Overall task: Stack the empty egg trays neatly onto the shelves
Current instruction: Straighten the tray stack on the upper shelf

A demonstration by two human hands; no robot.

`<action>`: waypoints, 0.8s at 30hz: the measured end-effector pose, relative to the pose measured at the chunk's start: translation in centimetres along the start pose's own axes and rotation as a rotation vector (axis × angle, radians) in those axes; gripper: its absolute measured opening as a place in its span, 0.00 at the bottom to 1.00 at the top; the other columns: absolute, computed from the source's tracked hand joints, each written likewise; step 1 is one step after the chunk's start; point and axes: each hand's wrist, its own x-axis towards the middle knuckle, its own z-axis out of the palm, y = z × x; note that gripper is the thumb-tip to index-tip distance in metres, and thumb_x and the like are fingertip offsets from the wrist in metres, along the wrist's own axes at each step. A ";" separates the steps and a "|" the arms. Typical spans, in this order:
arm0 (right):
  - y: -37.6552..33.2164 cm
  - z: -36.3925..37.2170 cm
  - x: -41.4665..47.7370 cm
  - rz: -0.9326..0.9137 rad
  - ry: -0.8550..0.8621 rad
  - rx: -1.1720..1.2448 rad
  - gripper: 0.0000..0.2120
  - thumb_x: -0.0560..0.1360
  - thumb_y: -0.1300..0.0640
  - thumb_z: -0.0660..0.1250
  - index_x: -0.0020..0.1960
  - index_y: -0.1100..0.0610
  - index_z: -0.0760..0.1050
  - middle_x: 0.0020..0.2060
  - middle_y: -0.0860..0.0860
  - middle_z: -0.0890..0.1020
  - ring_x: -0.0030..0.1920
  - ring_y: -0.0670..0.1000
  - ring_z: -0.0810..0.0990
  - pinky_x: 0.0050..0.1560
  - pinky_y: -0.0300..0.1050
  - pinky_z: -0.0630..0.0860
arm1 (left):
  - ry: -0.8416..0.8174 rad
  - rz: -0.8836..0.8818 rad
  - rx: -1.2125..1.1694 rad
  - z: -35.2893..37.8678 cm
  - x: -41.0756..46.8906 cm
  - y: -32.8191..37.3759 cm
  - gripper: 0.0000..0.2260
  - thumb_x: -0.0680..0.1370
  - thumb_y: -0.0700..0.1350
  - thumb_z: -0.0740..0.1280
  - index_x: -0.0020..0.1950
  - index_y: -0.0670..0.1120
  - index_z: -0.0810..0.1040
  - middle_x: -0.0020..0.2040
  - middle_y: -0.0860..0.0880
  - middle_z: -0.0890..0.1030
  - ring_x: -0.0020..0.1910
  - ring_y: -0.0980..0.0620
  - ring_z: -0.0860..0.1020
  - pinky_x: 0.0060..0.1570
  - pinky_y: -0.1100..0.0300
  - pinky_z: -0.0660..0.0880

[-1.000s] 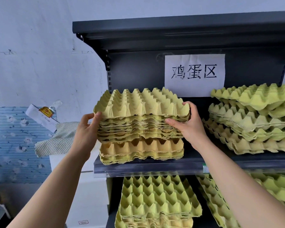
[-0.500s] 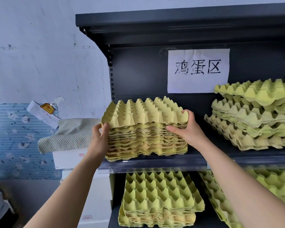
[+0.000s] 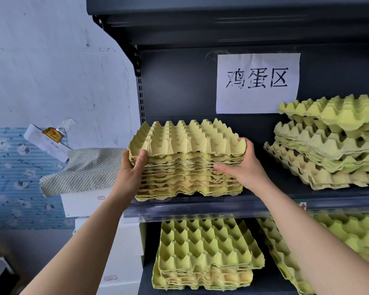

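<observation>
While the dark shelf point(image 3: 200, 207) carries a loose, leaning pile of trays point(image 3: 328, 150) on its right, the stack of egg trays point(image 3: 188, 158) sits at the shelf's left end, close to the near edge. It lies squarely between the hands and runs left to right along the lip. The left hand point(image 3: 132, 173) clamps the near left corner with its thumb up the side. The right hand point(image 3: 241, 167) wraps the right edge, fingers curled onto the layers. Neither is nearer. A second ago the upper bunch hung clear above the lower one; now it's one settled stack. Squaring it up looks next.
</observation>
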 end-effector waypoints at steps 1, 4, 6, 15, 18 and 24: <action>-0.5 -0.3 0.1 -0.006 0.014 -0.030 0.46 0.63 0.36 0.75 0.73 0.46 0.55 0.72 0.48 0.63 0.69 0.52 0.65 0.63 0.47 0.65 | 0.002 0.006 0.023 -0.3 0.2 0.2 0.39 0.67 0.76 0.63 0.71 0.56 0.64 0.69 0.49 0.73 0.68 0.48 0.72 0.68 0.43 0.68; -2.6 -1.8 1.9 -0.063 0.016 -0.171 0.39 0.68 0.33 0.67 0.73 0.50 0.63 0.76 0.47 0.55 0.74 0.50 0.58 0.67 0.48 0.59 | 0.040 0.094 0.069 -1.2 1.9 2.6 0.38 0.72 0.70 0.61 0.76 0.52 0.62 0.75 0.47 0.66 0.72 0.50 0.66 0.66 0.56 0.63; -4.2 -2.5 3.8 -0.103 -0.034 -0.261 0.38 0.71 0.32 0.64 0.74 0.50 0.63 0.76 0.47 0.58 0.75 0.49 0.58 0.70 0.49 0.58 | -0.021 0.119 0.165 -1.6 3.9 4.8 0.37 0.70 0.70 0.65 0.75 0.52 0.67 0.71 0.48 0.72 0.67 0.50 0.73 0.60 0.58 0.69; -6.7 -0.3 13.8 -0.066 -0.355 -0.591 0.35 0.76 0.35 0.60 0.77 0.50 0.58 0.75 0.50 0.64 0.71 0.52 0.66 0.68 0.44 0.63 | -0.336 0.026 0.737 0.6 12.6 8.5 0.24 0.68 0.69 0.65 0.55 0.54 0.74 0.47 0.49 0.82 0.37 0.53 0.81 0.41 0.59 0.78; -6.5 0.5 16.6 -0.023 -0.463 -0.710 0.34 0.76 0.34 0.58 0.77 0.47 0.56 0.76 0.49 0.60 0.75 0.52 0.61 0.72 0.47 0.58 | -0.444 0.020 0.840 1.7 15.0 7.8 0.40 0.62 0.76 0.63 0.67 0.55 0.74 0.59 0.51 0.81 0.58 0.50 0.79 0.60 0.55 0.73; -4.8 1.5 18.7 0.048 -0.622 -0.804 0.32 0.77 0.32 0.52 0.77 0.42 0.53 0.78 0.47 0.52 0.77 0.50 0.49 0.75 0.50 0.47 | -0.614 -0.066 0.996 3.3 17.3 7.8 0.32 0.73 0.70 0.58 0.75 0.61 0.64 0.72 0.52 0.71 0.68 0.48 0.70 0.56 0.55 0.74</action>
